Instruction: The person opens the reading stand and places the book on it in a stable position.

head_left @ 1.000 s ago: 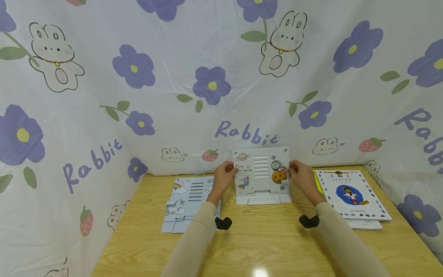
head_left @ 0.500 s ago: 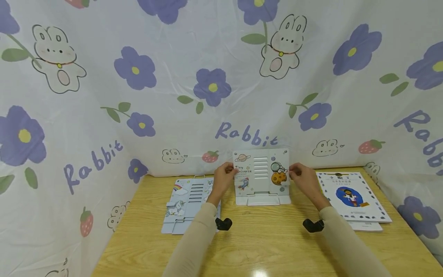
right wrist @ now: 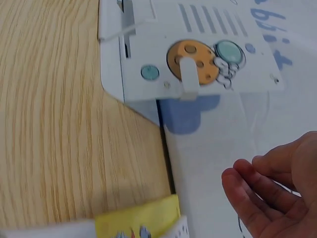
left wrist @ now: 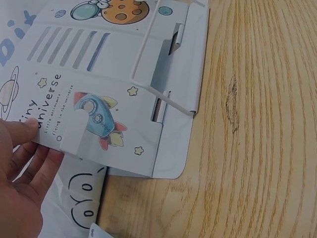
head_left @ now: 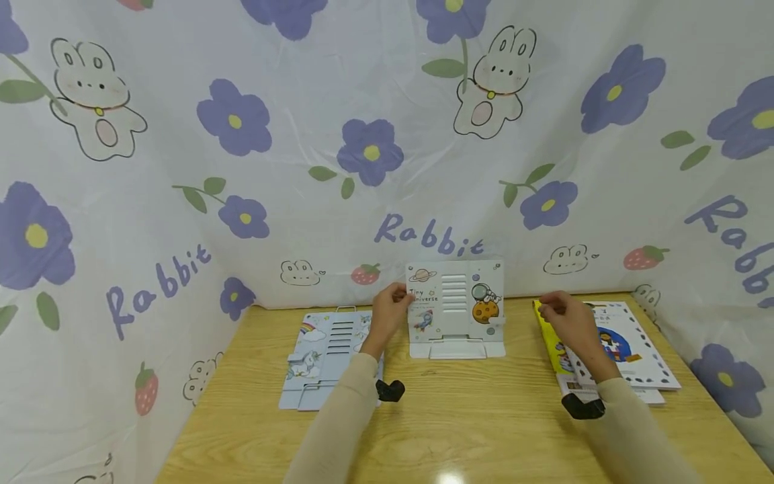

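A white metal book stand (head_left: 455,327) with a planet, rocket and astronaut print stands upright at the back middle of the table. My left hand (head_left: 390,316) pinches its left edge, thumb on the printed front and fingers behind, as the left wrist view shows with the rocket panel (left wrist: 114,64) close by. My right hand (head_left: 571,326) is off the stand, hovering above the books at the right. In the right wrist view, the fingers of that hand (right wrist: 277,193) are loosely bent with nothing between them, apart from the stand's astronaut side (right wrist: 148,87).
A pale blue book stand (head_left: 314,386) with unicorns lies left, partly behind the left forearm. At right is a stack of books: a white one (head_left: 650,363) over others, with a yellow cover (head_left: 547,329) showing. A patterned cloth (head_left: 423,195) hangs behind the table (head_left: 471,417).
My right hand has let go of the stand's right edge and moved right, over the books. The left hand keeps its hold, and the stand stays in place.
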### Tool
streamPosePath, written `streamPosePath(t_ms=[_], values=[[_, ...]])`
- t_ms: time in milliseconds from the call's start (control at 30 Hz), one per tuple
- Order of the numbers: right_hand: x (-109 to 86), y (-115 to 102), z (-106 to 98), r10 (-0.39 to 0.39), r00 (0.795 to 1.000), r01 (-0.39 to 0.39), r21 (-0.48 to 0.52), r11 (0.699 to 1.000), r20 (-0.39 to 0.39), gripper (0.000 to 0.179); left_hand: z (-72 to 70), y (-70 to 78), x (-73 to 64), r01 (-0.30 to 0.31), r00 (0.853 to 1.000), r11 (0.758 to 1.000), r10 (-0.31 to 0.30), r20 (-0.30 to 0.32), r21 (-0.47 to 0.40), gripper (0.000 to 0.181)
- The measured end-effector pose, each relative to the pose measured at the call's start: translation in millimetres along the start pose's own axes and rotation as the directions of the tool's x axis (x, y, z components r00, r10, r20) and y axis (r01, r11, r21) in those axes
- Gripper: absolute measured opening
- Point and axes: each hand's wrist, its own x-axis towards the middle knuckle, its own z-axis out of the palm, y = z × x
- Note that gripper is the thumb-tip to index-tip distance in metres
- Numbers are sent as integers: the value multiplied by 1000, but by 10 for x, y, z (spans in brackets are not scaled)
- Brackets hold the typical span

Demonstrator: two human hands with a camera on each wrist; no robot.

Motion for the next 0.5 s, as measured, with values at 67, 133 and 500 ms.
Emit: streamPosePath(t_ms=[67, 133, 500], values=[[-29, 64, -84, 16, 1000, -16, -18, 1000, -5, 23, -4, 0, -1, -7, 1000, 1000, 7, 1, 1, 14], [-58, 140, -186, 37, 999, -37, -38, 999, 1, 24, -6, 2, -4, -10, 1000, 1000, 10, 6, 0, 14], [-140, 698, -721, 143, 989, -147, -178, 973, -36, 25, -6, 9, 18, -24, 1000, 1000, 24, 1, 13, 16]])
